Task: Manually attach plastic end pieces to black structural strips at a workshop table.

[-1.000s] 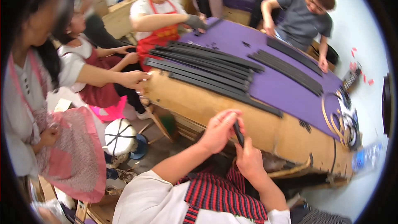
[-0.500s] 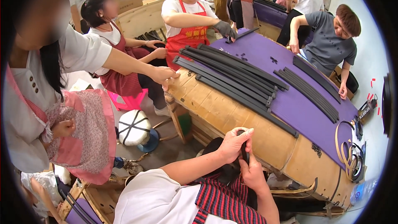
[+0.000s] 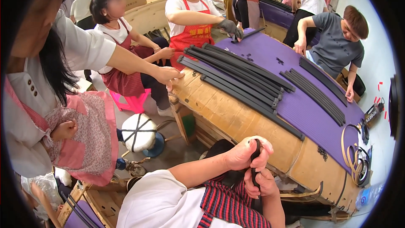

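Observation:
Both my hands are closed around a slim black strip (image 3: 255, 157) held upright in front of my striped apron, before the table's near edge. My left hand (image 3: 240, 153) grips its upper part, with the thumb near the top end. Lower down, my right hand (image 3: 262, 183) wraps the same strip. Its lower end is lost against dark clothing. On the table beyond my hands lie long black strips (image 3: 236, 74) in a bundle, and a separate group of black strips (image 3: 314, 95) farther right.
A purple mat (image 3: 291, 109) covers much of the cardboard-topped table (image 3: 211, 105). Small black rings (image 3: 322, 153) and coiled straps (image 3: 356, 160) lie toward the right. One person leans in from the left, a hand (image 3: 168, 76) on the table's corner; other people work across it. A padded stool (image 3: 138, 131) stands left.
My hands have shifted slightly right, and the left has changed its grip, its fingers now curled round the strip's top. More of the strip shows between my hands.

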Tool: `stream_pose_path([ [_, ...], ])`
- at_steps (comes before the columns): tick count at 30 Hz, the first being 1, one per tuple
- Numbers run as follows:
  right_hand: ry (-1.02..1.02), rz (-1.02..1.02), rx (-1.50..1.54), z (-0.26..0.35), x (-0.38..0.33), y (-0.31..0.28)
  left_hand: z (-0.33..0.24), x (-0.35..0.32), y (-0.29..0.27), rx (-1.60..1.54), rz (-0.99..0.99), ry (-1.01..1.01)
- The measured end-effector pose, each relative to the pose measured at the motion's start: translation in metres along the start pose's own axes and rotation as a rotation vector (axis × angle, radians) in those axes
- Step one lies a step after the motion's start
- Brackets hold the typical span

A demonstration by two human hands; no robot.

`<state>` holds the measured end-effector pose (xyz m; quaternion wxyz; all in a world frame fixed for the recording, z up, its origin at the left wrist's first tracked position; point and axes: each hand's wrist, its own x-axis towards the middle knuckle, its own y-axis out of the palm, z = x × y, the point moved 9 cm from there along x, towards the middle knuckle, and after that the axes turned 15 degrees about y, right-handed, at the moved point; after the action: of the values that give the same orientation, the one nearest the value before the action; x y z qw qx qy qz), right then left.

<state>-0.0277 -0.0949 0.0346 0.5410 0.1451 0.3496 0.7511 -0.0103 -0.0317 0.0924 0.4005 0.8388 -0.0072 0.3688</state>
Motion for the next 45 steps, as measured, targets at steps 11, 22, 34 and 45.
stream_pose_path([
  [11, -0.083, -0.686, -0.365, -0.017, -0.026, -0.048, -0.011, -0.001, -0.022, 0.133, -0.216, 0.073],
  [22, -0.048, -0.491, -0.118, -0.022, -0.016, -0.050, -0.012, 0.004, -0.030, -0.016, -0.312, 0.158],
  [34, 0.021, -0.768, -0.144, 0.025, -0.036, -0.074, -0.011, 0.041, -0.073, 0.155, -0.280, 0.029],
  [45, 0.052, -1.281, -0.050, 0.071, -0.105, -0.116, -0.019, 0.062, -0.112, 1.073, 0.084, 0.043],
])
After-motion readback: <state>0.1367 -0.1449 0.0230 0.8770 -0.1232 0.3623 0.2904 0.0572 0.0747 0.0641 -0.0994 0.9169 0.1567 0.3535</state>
